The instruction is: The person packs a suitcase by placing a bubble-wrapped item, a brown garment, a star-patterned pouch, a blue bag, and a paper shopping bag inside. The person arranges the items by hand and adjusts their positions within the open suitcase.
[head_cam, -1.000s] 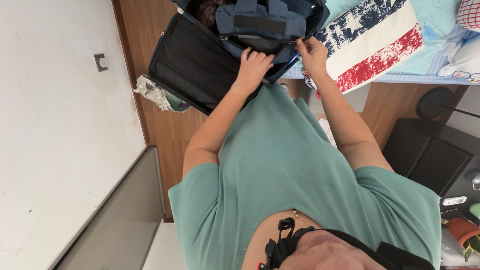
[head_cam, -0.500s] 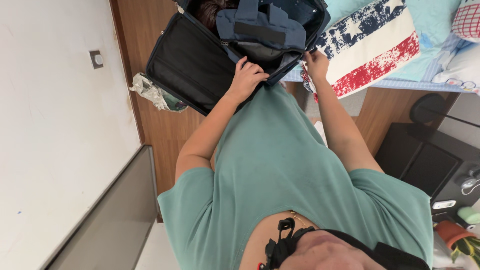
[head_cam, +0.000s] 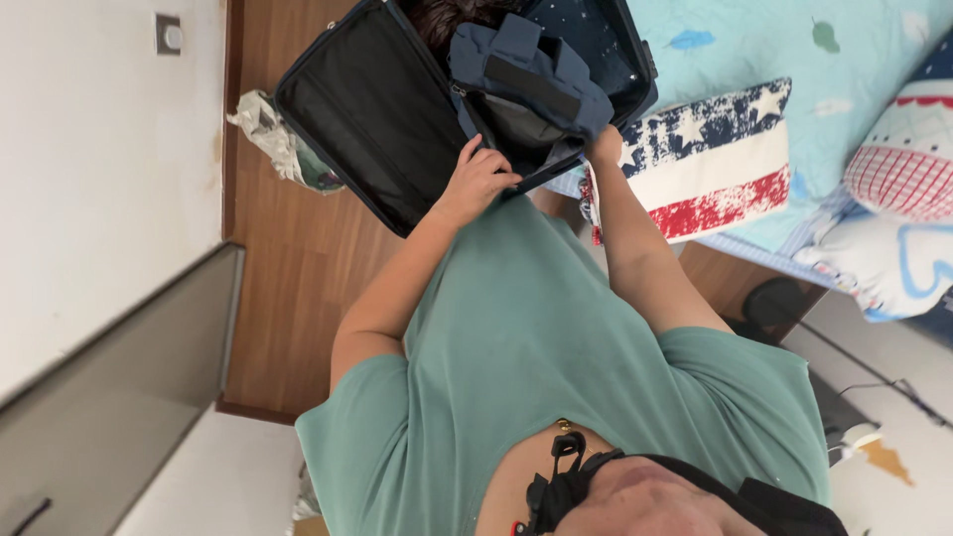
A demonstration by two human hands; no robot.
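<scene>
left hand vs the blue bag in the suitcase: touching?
Touching. The head view shows the left hand with its fingers curled onto the lower edge of the blue bag, no gap visible between them.

The floor (head_cam: 288, 268) is brown wood plank. A white wall (head_cam: 89, 149) carries a small square socket (head_cam: 169, 34). A grey panel (head_cam: 109, 397) stands against the wall. A bed (head_cam: 844, 69) with a light blue sheet holds a flag-print pillow (head_cam: 715, 159).
</scene>
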